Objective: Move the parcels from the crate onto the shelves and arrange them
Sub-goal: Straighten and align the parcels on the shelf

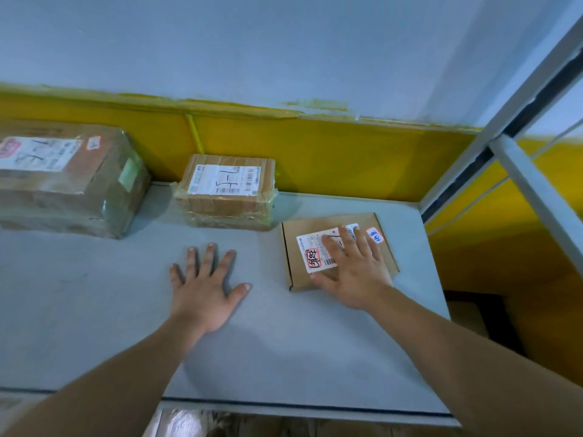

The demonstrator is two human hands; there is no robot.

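Arranging step: flat parcel (pixel 307 228) at right end of shelf (pixel 94 310), pressed under flat, ungripping right hand (pixel 356 272); left hand (pixel 205 291) spread, released, on shelf. Next, probably: slide parcel back, square with taped parcel (pixel 225 190).

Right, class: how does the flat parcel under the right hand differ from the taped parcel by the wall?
The flat parcel is thin, the taped parcel thicker. The right hand rests on the flat parcel; nothing touches the taped parcel. Both are brown cardboard with white labels.
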